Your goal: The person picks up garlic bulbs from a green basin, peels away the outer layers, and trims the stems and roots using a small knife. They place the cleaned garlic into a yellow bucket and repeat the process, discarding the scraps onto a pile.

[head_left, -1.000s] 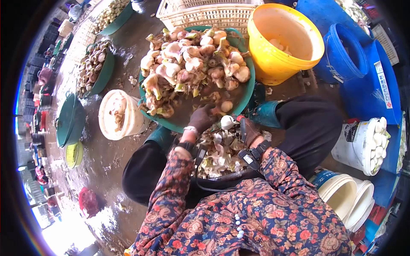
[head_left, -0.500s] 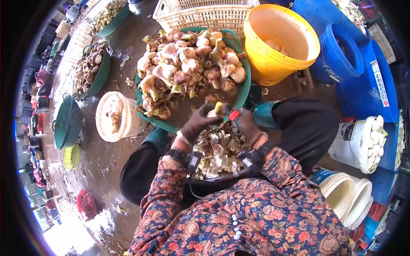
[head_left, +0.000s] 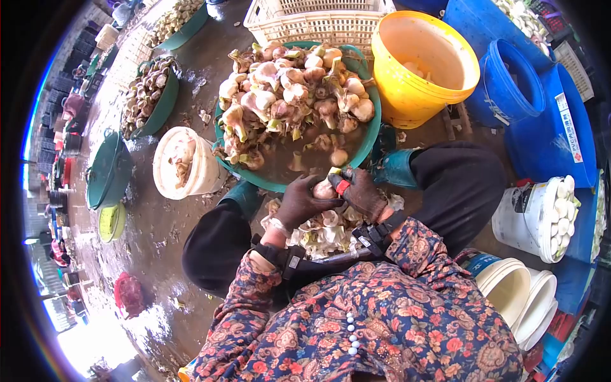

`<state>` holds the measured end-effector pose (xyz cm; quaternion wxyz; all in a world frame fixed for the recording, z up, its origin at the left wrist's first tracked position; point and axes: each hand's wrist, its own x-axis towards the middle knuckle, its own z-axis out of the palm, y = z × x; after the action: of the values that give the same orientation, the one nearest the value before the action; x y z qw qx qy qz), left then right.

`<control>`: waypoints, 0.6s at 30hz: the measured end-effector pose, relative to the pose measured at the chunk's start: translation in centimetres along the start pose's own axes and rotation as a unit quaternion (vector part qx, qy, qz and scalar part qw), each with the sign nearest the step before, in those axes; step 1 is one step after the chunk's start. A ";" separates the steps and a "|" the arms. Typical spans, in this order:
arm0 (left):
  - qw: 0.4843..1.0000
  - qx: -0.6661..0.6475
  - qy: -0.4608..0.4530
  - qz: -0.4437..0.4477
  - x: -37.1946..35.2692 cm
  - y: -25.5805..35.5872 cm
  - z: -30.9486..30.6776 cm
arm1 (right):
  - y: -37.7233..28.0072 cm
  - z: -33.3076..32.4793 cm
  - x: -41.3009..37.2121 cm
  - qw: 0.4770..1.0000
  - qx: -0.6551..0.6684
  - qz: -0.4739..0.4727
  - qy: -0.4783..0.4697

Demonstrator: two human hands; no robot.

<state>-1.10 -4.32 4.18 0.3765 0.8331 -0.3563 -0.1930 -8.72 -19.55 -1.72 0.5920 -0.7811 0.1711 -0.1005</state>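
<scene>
My gloved left hand [head_left: 308, 202] is closed around a garlic bulb [head_left: 324, 190], its short pale-green stem pointing up. Against the bulb's stem side presses my gloved right hand [head_left: 364, 194], fingers curled. A small red piece [head_left: 342, 186] shows at its thumb; whether it is a tool's handle or a wrap I cannot make out. Just beyond the hands, a green basin [head_left: 377, 130] holds a heap of garlic bulbs [head_left: 289, 89] with stems and roots, some lying in brownish water. Below my hands, between my legs, lies a pile of peeled-off garlic skins [head_left: 328, 232].
Left of the basin stands a white bucket [head_left: 167, 186] with garlic in it. A yellow bucket [head_left: 407, 105], a blue bucket [head_left: 509, 95] and a cream crate [head_left: 318, 27] stand beyond. On the right is a white bucket [head_left: 525, 219] full of clean garlic. The floor [head_left: 184, 254] looks wet.
Both hands have come closer together, and my right hand now meets the bulb's stem. The whole view has shifted slightly, with the basin appearing farther right.
</scene>
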 end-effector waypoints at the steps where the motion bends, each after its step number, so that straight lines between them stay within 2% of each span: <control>1: 0.993 -0.103 -0.043 -0.031 -0.1 -0.5 0.0 | -0.1 -0.2 -0.1 1.000 0.000 -0.001 0.000; 2: 0.973 -0.205 -0.085 -0.062 -0.2 -0.6 -0.2 | -0.8 -0.6 -0.2 0.994 0.096 0.042 -0.038; 3: 0.973 -0.204 -0.085 -0.062 -0.3 -0.8 -0.5 | -1.2 -0.7 -0.3 0.975 0.191 0.084 -0.076; 4: 0.945 -0.283 -0.121 -0.113 -0.4 -1.0 -0.8 | -1.4 -0.6 -0.3 0.975 0.192 0.084 -0.077; 5: 0.906 -0.359 -0.156 -0.161 -0.3 -1.0 -1.1 | -1.6 -0.5 -0.2 0.945 0.290 0.129 -0.083; 6: 0.914 -0.351 -0.150 -0.137 -0.3 -1.5 -0.5 | -1.6 -0.4 -0.1 0.903 0.384 0.174 -0.088; 7: 0.913 -0.352 -0.151 -0.138 -0.3 -2.0 0.3 | -1.5 -0.3 -0.1 0.903 0.383 0.176 -0.088; 9: 0.883 -0.456 -0.041 -0.104 -0.1 -1.5 1.4 | -1.1 -0.1 0.0 0.876 0.413 0.219 -0.115; 10: 0.866 -0.486 -0.041 -0.111 -0.1 -1.4 1.8 | -0.8 0.1 -0.1 0.862 0.428 0.242 -0.126; 11: 0.865 -0.487 -0.043 -0.112 -0.1 -1.5 1.9 | -0.5 0.2 -0.2 0.846 0.442 0.264 -0.138; 13: 0.899 -0.432 -0.050 -0.055 -0.1 -1.7 2.2 | -0.1 0.3 -0.3 0.812 0.467 0.309 -0.165; 14: 0.930 -0.358 -0.050 -0.072 0.0 -1.5 1.4 | -0.6 0.1 -0.4 0.872 0.394 0.258 -0.131; 15: 0.930 -0.358 -0.050 -0.074 0.0 -1.2 0.7 | -1.0 -0.1 -0.3 0.872 0.395 0.259 -0.132; 17: 0.980 -0.194 0.003 -0.033 -0.1 -0.8 -0.2 | -1.6 -0.5 0.5 0.912 0.290 0.236 -0.171; 18: 0.982 -0.183 0.023 0.033 0.0 -1.5 0.2 | -0.1 -0.1 0.8 0.905 0.264 0.267 -0.201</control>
<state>-0.53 -3.71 2.88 0.5365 0.7423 -0.3338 -0.2230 -8.03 -19.91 -1.67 0.8033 -0.5245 0.2182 0.1792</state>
